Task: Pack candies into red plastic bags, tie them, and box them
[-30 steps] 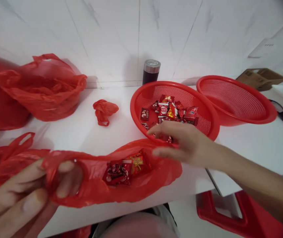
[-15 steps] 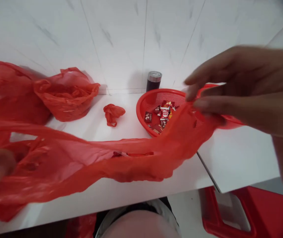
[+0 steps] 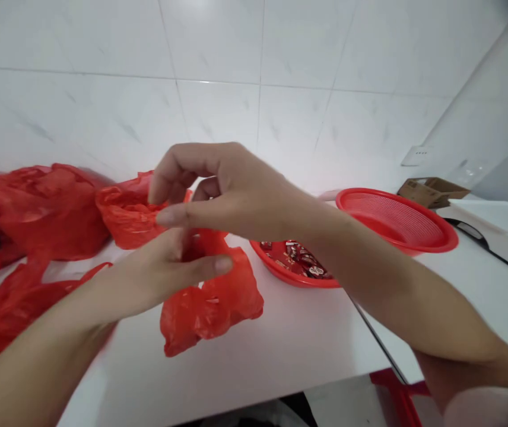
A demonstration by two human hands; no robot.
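Both hands meet above the white counter (image 3: 281, 350) on a small red plastic bag (image 3: 212, 299) that hangs bunched below them. My left hand (image 3: 169, 270) grips the bag's top from underneath, thumb pressed along it. My right hand (image 3: 218, 193) is crossed over the left, fingers curled and pinching the bag's upper part. Behind my right forearm sits a red mesh basket (image 3: 298, 270) holding several red-wrapped candies (image 3: 301, 261).
A second red basket (image 3: 396, 216) stands to the right. Heaps of red plastic bags (image 3: 40, 207) lie at the left. A white scale (image 3: 498, 228) and a brown cardboard box (image 3: 432, 190) are at the far right. A red stool (image 3: 396, 391) is below the counter edge.
The bag was stretched wide between my hands; now both hands have come together and the bag hangs gathered in a bunch. The view has tilted upward.
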